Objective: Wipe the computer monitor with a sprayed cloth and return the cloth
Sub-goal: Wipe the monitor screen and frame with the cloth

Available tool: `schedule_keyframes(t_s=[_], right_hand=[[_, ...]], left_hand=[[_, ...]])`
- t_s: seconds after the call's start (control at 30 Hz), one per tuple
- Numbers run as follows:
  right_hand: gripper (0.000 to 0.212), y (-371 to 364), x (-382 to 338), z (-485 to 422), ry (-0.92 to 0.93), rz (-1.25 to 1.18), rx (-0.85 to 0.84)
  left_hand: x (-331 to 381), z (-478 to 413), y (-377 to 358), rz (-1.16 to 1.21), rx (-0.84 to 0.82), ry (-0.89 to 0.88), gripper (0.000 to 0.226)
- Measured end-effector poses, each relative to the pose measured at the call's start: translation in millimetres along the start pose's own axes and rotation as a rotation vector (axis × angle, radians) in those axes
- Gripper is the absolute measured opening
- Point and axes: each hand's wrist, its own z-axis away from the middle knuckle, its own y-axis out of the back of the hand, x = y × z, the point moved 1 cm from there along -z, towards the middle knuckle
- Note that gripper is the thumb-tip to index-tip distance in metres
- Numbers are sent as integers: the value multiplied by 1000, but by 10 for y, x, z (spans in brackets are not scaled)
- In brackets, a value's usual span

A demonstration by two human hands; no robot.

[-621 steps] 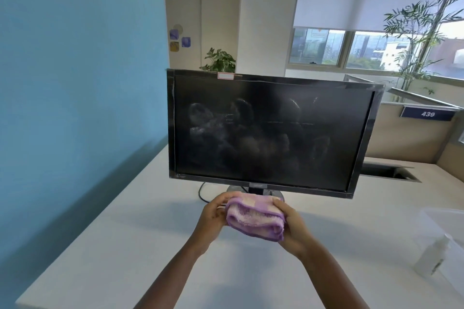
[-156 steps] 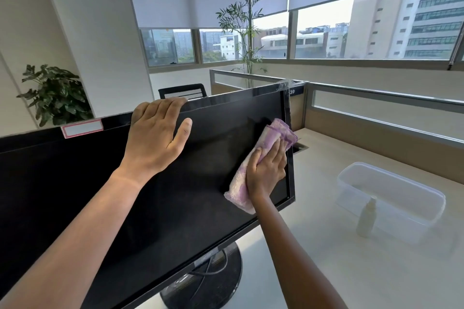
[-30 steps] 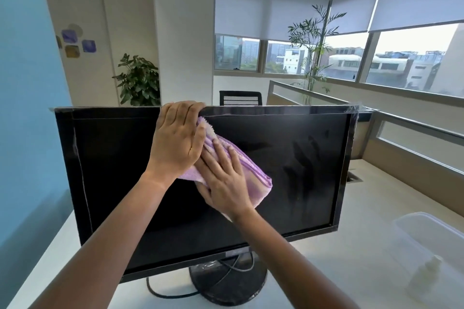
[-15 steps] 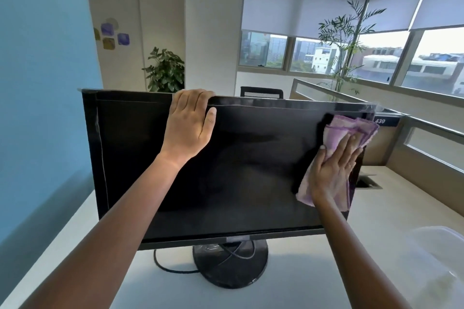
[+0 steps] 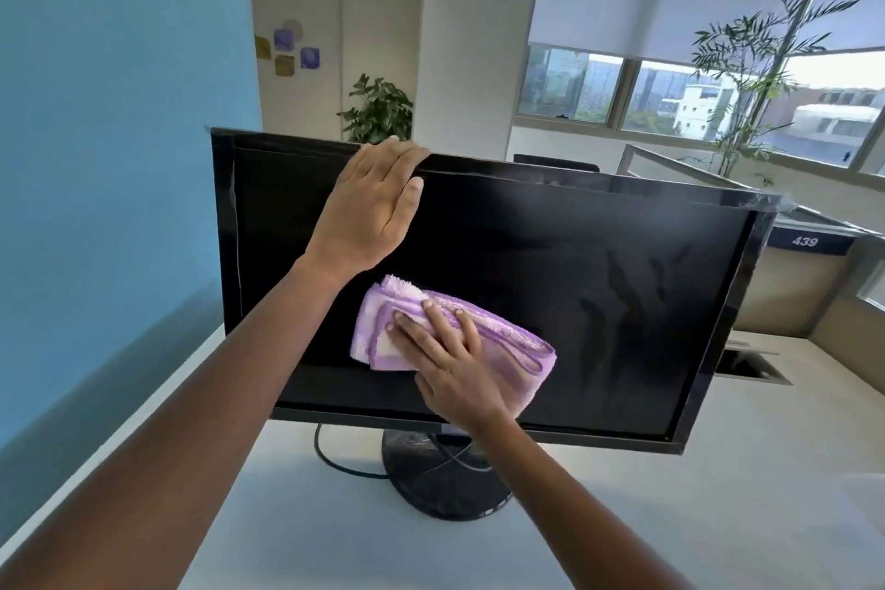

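Observation:
A black computer monitor (image 5: 598, 283) stands on a round black base on the white desk, its screen dark with faint streaks on the right half. My left hand (image 5: 368, 211) grips the monitor's top edge left of centre, fingers hooked over the bezel. My right hand (image 5: 450, 359) presses a folded purple cloth (image 5: 507, 345) flat against the lower middle of the screen. The cloth sticks out to both sides of my fingers.
A black cable (image 5: 335, 460) runs left from the monitor base (image 5: 445, 479) across the white desk (image 5: 718, 517). A cable slot (image 5: 752, 367) sits in the desk behind the monitor's right side. A blue partition (image 5: 105, 158) borders the desk on the left.
My right hand has slid the cloth from the screen's upper right edge down and left to the lower middle. My left hand stays on the top edge. The view turned left, losing the plastic bin.

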Motion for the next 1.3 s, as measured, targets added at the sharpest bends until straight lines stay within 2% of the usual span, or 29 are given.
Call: schedule_keyframes(t_s=[0.1,0.2,0.33,0.43,0.5,0.63,0.73,0.93,1.07,1.17,1.23,1.3], right_hand=[[65,-89,184,362,188,103,-77],[68,-127,292,628,290,167,-109],[65,-122,172,703,262,102,-142],[64,-157,-78,688,199,12,-197],[62,-176,-259,651,119,-35,-210],[60,-187,-596,466,-9,-83,-171],[58,-173,-876,254,-38,-103,-197],[67,-78,-1329,-122,-9,-130,-329],[60,-8,-1527,-282,1,-121,-349],[58,23,-1536,-279,-2,-132,-346],[58,25,-1461,-221,15,-126,-338],[57,20,-1339,-137,13,-126,-328]], left_hand=[[-239,334,-25,-78,-13,53,57],[-517,783,-78,-134,-2,191,57],[-798,1320,-130,-153,72,400,59],[-933,1636,-201,-2,129,672,61],[-1007,1812,-263,129,97,801,57],[-1070,2068,-383,261,-69,762,50],[-1045,2086,-404,314,-33,784,48],[-956,2045,-424,265,14,785,45],[-916,2033,-441,230,-13,831,48],[-887,2071,-437,133,-71,832,55],[-807,2136,-453,-11,-103,780,62],[-666,2211,-505,-149,-105,696,57]])
